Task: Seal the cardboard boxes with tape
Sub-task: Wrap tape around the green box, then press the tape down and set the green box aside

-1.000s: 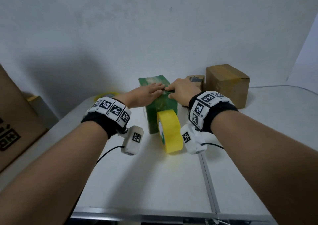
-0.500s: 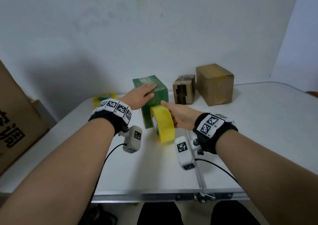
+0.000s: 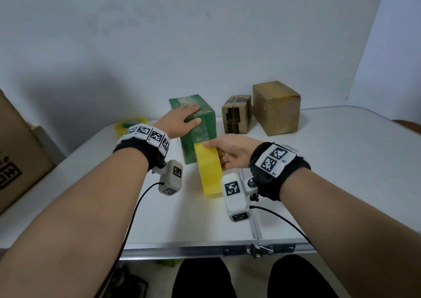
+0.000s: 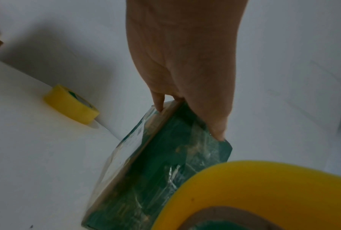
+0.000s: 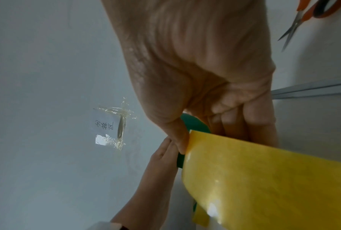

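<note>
The green box [image 3: 197, 124] stands mid-table [image 3: 341, 161], the left hand [image 3: 180, 121] resting flat on its top; the right hand [image 3: 230, 154] grasps the yellow tape roll [image 3: 209, 172] touching it; the roll looks light and stiff, its film slippery, best held by the rim.

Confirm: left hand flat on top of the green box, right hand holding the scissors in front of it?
Not quite. The right hand grips the yellow tape roll, not scissors, as the head view shows. The left hand does rest on top of the green box.
</note>
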Tool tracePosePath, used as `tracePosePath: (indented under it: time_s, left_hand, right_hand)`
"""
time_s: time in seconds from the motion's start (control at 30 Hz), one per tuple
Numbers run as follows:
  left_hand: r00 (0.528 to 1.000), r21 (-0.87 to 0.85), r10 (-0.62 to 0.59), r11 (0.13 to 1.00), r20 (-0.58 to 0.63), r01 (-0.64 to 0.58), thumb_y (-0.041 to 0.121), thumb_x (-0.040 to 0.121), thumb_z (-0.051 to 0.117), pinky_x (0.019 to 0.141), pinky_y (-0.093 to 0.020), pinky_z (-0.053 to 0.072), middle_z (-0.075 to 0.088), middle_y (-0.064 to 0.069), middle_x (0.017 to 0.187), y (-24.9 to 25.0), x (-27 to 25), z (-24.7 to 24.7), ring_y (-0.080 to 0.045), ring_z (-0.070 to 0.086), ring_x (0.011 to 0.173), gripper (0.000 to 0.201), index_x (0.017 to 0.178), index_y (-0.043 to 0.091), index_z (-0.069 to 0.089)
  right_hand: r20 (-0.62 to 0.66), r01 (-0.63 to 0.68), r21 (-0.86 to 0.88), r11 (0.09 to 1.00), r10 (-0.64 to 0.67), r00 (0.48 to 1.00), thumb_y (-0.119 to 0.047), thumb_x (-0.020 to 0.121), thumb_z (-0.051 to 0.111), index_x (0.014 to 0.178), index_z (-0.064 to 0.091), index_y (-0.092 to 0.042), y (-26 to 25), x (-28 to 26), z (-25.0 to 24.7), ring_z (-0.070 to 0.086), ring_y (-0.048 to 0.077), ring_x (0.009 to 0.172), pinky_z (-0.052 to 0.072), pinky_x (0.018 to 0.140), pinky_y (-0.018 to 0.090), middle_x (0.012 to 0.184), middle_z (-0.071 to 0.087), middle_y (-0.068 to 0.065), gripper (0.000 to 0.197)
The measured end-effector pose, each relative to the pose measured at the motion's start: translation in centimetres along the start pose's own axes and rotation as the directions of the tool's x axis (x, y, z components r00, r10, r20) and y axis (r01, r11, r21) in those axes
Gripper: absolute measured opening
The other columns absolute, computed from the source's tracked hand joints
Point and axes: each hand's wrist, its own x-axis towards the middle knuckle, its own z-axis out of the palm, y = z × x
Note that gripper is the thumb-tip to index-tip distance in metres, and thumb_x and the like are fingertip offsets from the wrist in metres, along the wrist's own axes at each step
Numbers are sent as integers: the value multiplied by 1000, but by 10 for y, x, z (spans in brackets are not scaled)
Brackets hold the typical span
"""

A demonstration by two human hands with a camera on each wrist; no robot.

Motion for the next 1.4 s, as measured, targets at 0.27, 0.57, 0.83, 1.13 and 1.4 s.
tracePosePath:
  time_s: [0.27, 0.57, 0.83, 1.13, 1.4]
  left_hand:
    - [994, -48, 46, 998, -95, -51, 43, 90, 63, 117, -34, 18, 29, 0, 158, -10, 4, 15, -19, 24, 145, 72, 151, 23, 31]
    - [975, -26, 66, 997, -212, -73, 42, 89, 65, 117, -37, 22, 37, -1, 154, -16, 9, 31, -21, 29, 143, 70, 149, 23, 35]
    - [963, -23, 71, 997, -261, -80, 45, 89, 64, 116, -36, 24, 38, 1, 153, -19, 12, 34, -18, 30, 143, 68, 148, 28, 36]
    - [966, -37, 50, 997, -253, -61, 42, 88, 66, 117, -37, 23, 37, 0, 154, -17, 12, 33, -19, 29, 143, 68, 148, 28, 36]
    - [968, -73, 49, 995, -247, -69, 39, 89, 67, 117, -36, 20, 36, 1, 155, -18, 11, 33, -18, 27, 144, 68, 148, 27, 36]
  right_hand:
    - [-43, 16, -47, 999, -18, 999, -36, 97, 57, 129, 56, -5, 3, 6, -2, 65, 24, 94, 54, 84, 37, 120, 67, 14, 45]
    - [-215, 3, -252, 968, -59, 975, -47, 102, 40, 117, 57, -7, 4, 24, -40, 65, 22, 95, 49, 88, 35, 110, 67, 9, 46]
    - [-475, -345, -734, 585, -79, 877, -24, 94, 54, 137, 49, -6, 35, 26, -126, 52, 32, 127, 50, 80, 28, 141, 49, 13, 46]
    - [-554, -556, -772, 308, 103, 826, -28, 83, 66, 116, 64, -4, 42, 63, -150, 62, 31, 110, 48, 86, 31, 110, 61, 6, 41]
    - [-519, -521, -851, 65, 41, 854, -55, 54, 67, 91, 59, -10, 64, 148, -200, 64, 40, 103, 53, 92, 53, 113, 65, 15, 58]
